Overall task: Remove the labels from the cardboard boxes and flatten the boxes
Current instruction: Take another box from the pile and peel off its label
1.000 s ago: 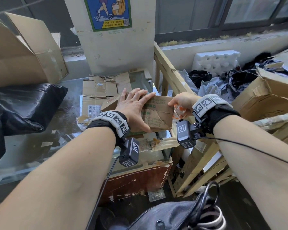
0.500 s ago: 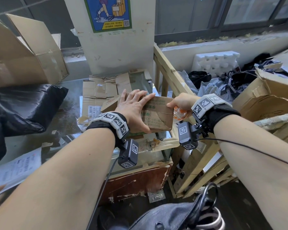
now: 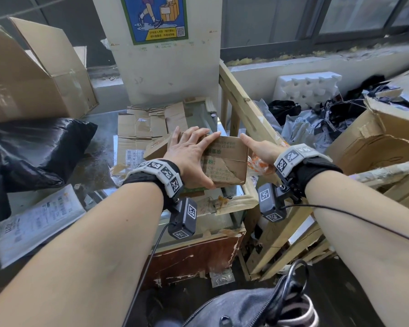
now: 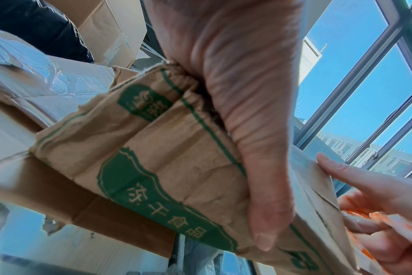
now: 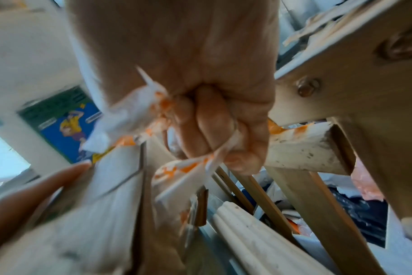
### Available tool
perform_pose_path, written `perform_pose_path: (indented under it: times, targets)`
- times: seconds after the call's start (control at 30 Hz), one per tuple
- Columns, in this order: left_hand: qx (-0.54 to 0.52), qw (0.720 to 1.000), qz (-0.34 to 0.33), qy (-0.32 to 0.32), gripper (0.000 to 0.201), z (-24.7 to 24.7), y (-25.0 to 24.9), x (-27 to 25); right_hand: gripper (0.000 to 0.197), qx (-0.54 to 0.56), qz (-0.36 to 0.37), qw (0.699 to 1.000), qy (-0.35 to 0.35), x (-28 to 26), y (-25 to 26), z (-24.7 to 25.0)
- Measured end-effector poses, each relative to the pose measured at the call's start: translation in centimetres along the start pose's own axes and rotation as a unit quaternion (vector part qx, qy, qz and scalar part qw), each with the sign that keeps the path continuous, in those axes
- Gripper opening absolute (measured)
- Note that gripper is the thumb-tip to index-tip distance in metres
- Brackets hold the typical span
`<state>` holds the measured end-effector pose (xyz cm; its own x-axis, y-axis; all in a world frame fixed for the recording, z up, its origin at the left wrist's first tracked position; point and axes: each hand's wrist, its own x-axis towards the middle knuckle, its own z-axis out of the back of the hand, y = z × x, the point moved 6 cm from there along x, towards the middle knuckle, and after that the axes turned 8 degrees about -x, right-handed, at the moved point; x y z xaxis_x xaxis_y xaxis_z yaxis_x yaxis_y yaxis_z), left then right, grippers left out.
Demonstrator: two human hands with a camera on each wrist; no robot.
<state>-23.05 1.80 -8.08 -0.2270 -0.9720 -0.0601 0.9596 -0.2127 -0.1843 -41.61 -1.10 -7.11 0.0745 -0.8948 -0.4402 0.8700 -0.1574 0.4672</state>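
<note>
Brown cardboard with green print fills the middle of our view: one small box (image 3: 224,161) held up over the glass-topped table (image 3: 99,159), its long axis running left to right between our two hands. Our left hand (image 3: 190,159) lies over the box's left half, fingers straight and spread across the top, thumb under the near edge, so the box is pinched between them. Our right hand (image 3: 261,151) is at the box's right end, forefinger stretched out and touching the far right corner, the other fingers curled tight round one crumpled white-and-orange scrap of label (image 5: 134,119). The box lies just left of that fist, so the left hand is the nearer and carries it. We judge the flattening will turn on pressing along that long axis. Behind, we count one pile of flattened boxes (image 3: 147,128) on the table, and two big boxes well apart, one far left (image 3: 33,74) and one far right (image 3: 373,142).
</note>
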Motion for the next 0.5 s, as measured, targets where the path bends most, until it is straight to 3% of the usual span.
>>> perform_pose_path:
  times: [0.23, 0.4, 0.5]
  targets:
    - [-0.003, 1.0, 0.002, -0.005, 0.127, 0.0, -0.1, 0.0, 0.09, 0.043, -0.012, 0.998, -0.032, 1.1, -1.3, -0.5]
    - [-0.001, 1.0, 0.008, -0.007, 0.128, 0.1, -0.2, -0.3, 0.06, 0.176, -0.054, 0.981, -0.064, 1.9, -2.9, -0.2]
    - [0.002, 1.0, 0.014, -0.019, 0.128, 0.3, -0.4, -0.5, 0.022, 0.249, -0.031, 0.968, -0.033, 2.0, -2.8, -0.1]
